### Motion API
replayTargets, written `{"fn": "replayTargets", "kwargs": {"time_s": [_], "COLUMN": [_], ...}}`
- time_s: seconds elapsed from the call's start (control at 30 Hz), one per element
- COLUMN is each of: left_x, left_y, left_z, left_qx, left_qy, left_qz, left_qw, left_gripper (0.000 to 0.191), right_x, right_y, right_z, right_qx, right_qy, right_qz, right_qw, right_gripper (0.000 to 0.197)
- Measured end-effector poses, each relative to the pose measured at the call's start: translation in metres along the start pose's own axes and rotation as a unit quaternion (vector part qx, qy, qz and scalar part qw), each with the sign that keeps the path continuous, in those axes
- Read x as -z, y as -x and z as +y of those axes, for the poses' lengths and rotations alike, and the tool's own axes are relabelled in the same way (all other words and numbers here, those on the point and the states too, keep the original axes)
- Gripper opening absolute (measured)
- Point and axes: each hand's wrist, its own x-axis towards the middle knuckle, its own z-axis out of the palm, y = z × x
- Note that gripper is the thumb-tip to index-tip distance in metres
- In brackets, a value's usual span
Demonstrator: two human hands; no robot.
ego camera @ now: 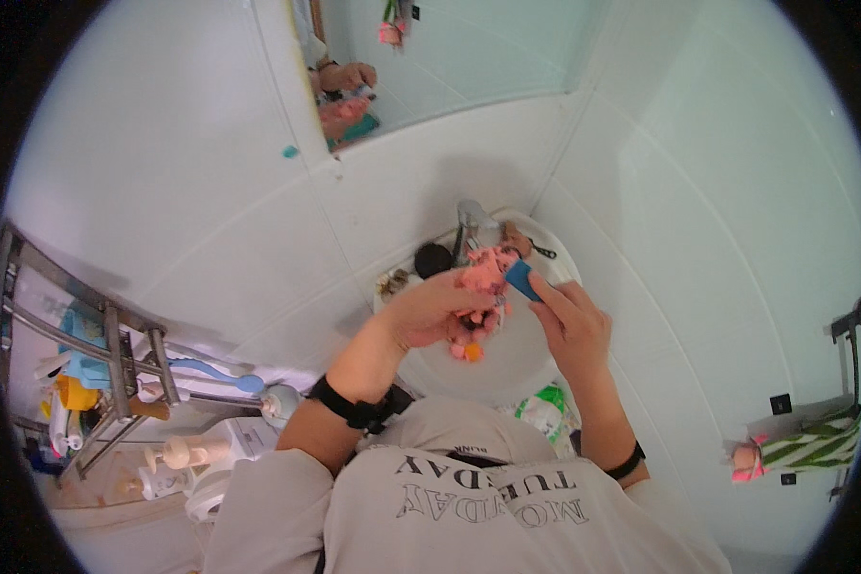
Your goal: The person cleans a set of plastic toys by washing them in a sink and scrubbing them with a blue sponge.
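Observation:
My left hand (427, 308) grips an irregular pink bundle (484, 276) above a white washbasin (524, 366). What the bundle is made of is too blurred to tell. Dark and pale bits show in it, and a small orange round piece (473, 351) appears at its lower end. Between the fingers of my right hand (577, 323) is a small blue block-like object (522, 280). Its tip meets or overlaps the right side of the bundle; whether they touch I cannot tell.
A metal tap (477, 215) rises at the basin's back, near a round black object (433, 260) and a dark-handled item (543, 249). On the left, a metal rack (118, 359) holds toiletries beside pump bottles (194, 453). A mirror (459, 64) and a striped cloth (811, 441) hang on the walls.

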Motion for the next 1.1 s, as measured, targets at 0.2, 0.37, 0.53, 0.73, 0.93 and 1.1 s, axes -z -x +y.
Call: {"fn": "replayTargets", "kwargs": {"time_s": [0.2, 0.37, 0.53, 0.73, 0.93, 1.1], "left_x": [0.002, -0.006, 0.007, 0.009, 0.014, 0.025], "left_y": [-0.003, 0.016, 0.008, 0.012, 0.016, 0.016], "left_z": [0.003, 0.021, 0.012, 0.023, 0.02, 0.015], "left_qx": [-0.013, -0.044, -0.008, 0.021, 0.024, 0.008], "left_qy": [0.015, 0.005, 0.006, -0.013, -0.016, 0.001], "left_qz": [-0.031, 0.008, -0.014, 0.001, 0.013, -0.025], "left_qw": [0.999, 0.999, 1.0, 1.0, 0.999, 1.0], "left_gripper": [0.012, 0.011, 0.011, 0.016, 0.018, 0.022], "right_x": [-0.011, -0.014, -0.019, -0.027, -0.034, -0.031], "right_y": [-0.018, -0.012, -0.017, -0.023, 0.005, -0.008], "right_z": [-0.019, -0.011, -0.015, -0.022, -0.009, -0.025], "right_qx": [-0.01, -0.014, -0.015, 0.033, -0.025, -0.04], "right_qy": [-0.041, 0.022, 0.01, -0.009, -0.015, -0.017], "right_qz": [0.041, 0.031, 0.059, 0.079, 0.06, 0.087], "right_qw": [0.998, 0.999, 0.998, 0.996, 0.998, 0.995], "right_gripper": [0.036, 0.035, 0.032, 0.031, 0.038, 0.036]}}
